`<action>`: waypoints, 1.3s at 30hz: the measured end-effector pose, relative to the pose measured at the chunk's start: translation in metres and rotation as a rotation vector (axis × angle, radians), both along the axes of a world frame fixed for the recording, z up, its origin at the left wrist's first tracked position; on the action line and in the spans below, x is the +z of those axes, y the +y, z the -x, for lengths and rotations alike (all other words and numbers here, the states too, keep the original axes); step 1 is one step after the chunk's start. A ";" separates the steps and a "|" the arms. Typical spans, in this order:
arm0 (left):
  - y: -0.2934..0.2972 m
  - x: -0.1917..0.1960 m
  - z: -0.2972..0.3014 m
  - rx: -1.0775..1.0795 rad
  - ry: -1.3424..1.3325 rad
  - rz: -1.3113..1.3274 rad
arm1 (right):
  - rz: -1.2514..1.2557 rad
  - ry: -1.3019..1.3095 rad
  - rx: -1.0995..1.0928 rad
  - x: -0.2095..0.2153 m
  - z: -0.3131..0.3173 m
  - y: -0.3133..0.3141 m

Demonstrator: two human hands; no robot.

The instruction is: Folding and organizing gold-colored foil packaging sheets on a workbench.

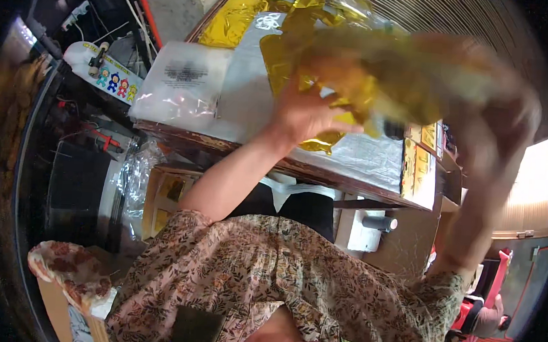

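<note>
Workroom background at far left holds a white skateboard-like board (101,72) printed with cartoon figures; lower down, a patterned cloth (70,271) rests at a cardboard carton (52,308) containing grey fabric. To the right of these, crumpled clear wrap (135,187) lies beside an open cardboard box (152,195), which contains yellow pieces. Above the box is the surface (191,136), wood-edged and mostly covered with pale sheeting. At its left end, flat clear bags (179,80) carry printed text; their contents, if any, cannot be determined. Beyond them lie a yellow film packet (233,21) and a white tangle (267,21). At centre, the left hand (309,113) has thumb and fingers partly spread against yellow film; whether it grips is not determinable. Blurred yellow film (411,76) spans the space above the surface between both hands. The right hand (501,91), raised at the right, is too blurred to show finger closure, though it appears to have the film's far end. Judged by posture, the step in hand is two-handed handling of the film; the next move calls for even tension and a light grip, since thin film may crease. Below right, a white box (358,234) stands by a grey cylinder (377,223).
</note>
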State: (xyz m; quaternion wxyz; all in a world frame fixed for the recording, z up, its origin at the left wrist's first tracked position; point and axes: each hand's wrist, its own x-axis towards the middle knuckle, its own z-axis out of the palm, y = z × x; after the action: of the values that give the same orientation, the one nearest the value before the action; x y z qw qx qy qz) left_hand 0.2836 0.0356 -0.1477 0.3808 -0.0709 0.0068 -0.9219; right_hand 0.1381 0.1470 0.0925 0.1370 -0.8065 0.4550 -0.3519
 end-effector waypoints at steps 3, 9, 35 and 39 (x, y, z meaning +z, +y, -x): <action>0.115 -0.053 -0.132 0.017 -0.168 0.209 | 0.369 0.483 0.334 -0.069 -0.035 0.025; 0.024 -0.049 -0.048 0.262 -0.653 0.871 | 0.215 0.461 0.367 -0.135 -0.070 0.053; 0.069 -0.021 -0.096 -0.077 -0.138 0.234 | -0.471 -1.135 0.037 -0.071 0.125 -0.107; 0.069 0.000 -0.126 -0.338 -0.576 0.536 | -0.560 -1.102 -0.094 -0.039 0.120 -0.179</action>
State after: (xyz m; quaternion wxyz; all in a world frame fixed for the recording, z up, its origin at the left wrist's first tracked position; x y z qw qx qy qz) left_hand 0.4096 0.1047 -0.1473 0.1789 0.0949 -0.3283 -0.9226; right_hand 0.0180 -0.0316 0.0538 0.5425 -0.4186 0.4274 -0.5897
